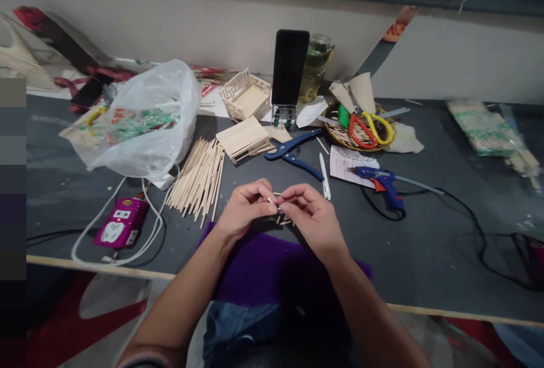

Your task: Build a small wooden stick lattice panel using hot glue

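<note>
My left hand (pixel 246 205) and my right hand (pixel 313 212) meet above the table's front part, thumbs and fingertips pinched together. Between the fingertips shows a small pale stick piece (pixel 279 208), mostly hidden by the fingers; both hands seem to grip it. Just below lie several short cut stick pieces (pixel 285 221), close to a purple cloth (pixel 250 266) at the table edge. A pile of long wooden sticks (pixel 198 178) spreads left of my left hand. Blue-handled cutters (pixel 293 150) lie open beyond the hands, beside a white pen (pixel 324 175).
On the right rests a blue glue gun (pixel 382 182) with its cord. Behind stand a phone (pixel 290 68), a small wooden stick model (pixel 246 96), a flat stick panel (pixel 243 138) and a basket (pixel 359 130) with scissors. At left are a plastic bag (pixel 144 113) and a purple power adapter (pixel 121 222).
</note>
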`<action>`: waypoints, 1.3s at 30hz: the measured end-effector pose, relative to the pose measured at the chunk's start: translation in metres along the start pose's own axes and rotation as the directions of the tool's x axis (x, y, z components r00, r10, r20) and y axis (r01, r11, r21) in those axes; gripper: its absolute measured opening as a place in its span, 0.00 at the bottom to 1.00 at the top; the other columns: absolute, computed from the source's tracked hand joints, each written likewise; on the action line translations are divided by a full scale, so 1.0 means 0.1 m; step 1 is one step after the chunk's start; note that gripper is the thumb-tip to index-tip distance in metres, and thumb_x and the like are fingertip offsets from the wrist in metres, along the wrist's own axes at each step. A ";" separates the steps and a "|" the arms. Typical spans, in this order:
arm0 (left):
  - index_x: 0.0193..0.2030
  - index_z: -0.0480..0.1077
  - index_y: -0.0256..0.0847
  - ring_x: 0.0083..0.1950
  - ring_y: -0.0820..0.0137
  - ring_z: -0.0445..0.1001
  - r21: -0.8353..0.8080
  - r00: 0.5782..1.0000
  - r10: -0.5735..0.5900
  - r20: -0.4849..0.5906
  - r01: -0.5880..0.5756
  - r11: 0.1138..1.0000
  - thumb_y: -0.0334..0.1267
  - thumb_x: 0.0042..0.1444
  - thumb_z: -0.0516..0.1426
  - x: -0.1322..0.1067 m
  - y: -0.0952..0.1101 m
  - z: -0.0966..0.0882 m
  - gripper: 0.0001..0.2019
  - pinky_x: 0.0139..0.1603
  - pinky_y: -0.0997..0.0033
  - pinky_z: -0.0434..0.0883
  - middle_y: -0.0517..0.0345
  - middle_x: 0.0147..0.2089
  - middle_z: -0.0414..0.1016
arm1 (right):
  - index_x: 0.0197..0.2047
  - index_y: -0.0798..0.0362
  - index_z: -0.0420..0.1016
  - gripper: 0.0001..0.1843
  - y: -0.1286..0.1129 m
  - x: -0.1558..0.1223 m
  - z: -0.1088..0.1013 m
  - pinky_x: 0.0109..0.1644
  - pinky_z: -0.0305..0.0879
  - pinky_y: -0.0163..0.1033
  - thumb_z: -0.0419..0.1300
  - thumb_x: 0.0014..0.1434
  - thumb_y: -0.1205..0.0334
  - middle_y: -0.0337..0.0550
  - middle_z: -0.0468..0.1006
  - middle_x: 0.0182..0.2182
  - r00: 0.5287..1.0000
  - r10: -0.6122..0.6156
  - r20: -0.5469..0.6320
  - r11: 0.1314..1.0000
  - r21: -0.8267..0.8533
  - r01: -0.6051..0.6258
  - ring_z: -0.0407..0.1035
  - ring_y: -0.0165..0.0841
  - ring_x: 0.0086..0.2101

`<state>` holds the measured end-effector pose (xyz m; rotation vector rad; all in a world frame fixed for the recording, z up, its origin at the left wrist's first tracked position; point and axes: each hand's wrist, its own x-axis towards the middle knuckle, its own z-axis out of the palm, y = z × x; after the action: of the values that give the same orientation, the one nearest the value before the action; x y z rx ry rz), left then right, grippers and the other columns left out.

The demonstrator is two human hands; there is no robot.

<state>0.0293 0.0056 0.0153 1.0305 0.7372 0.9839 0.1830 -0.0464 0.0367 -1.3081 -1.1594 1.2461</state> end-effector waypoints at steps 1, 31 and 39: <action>0.23 0.76 0.38 0.26 0.77 0.63 0.013 1.000 0.012 0.009 -0.012 1.000 0.44 0.37 0.73 -0.01 0.00 0.00 0.14 0.27 0.76 0.62 0.61 0.26 0.66 | 0.37 0.50 0.71 0.11 0.01 0.01 0.02 0.37 0.71 0.36 0.65 0.54 0.55 0.40 0.80 0.32 0.999 0.043 0.015 0.996 0.082 -0.044 0.74 0.31 0.32; 0.55 0.68 0.40 0.53 0.59 0.68 0.950 0.976 -0.095 0.195 -0.165 0.264 0.35 0.56 0.63 -0.01 -0.13 -0.31 0.20 0.50 0.62 0.68 0.52 0.49 0.69 | 0.33 0.48 0.80 0.05 0.59 0.18 -0.09 0.41 0.60 0.42 0.62 0.58 0.63 0.43 0.69 0.31 0.938 -0.336 0.089 0.522 -0.811 0.264 0.62 0.37 0.37; 0.55 0.69 0.40 0.52 0.60 0.68 0.950 0.976 -0.111 0.190 -0.154 0.273 0.35 0.58 0.60 0.00 -0.14 -0.30 0.17 0.50 0.62 0.68 0.52 0.48 0.70 | 0.32 0.48 0.81 0.06 0.61 0.18 -0.07 0.39 0.59 0.42 0.63 0.58 0.62 0.43 0.69 0.31 0.947 -0.313 0.075 0.530 -0.813 0.240 0.62 0.37 0.36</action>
<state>0.0074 0.0134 -0.0080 2.2199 1.1782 0.2870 0.1917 -0.0345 -0.0252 -1.7016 -1.9229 0.3539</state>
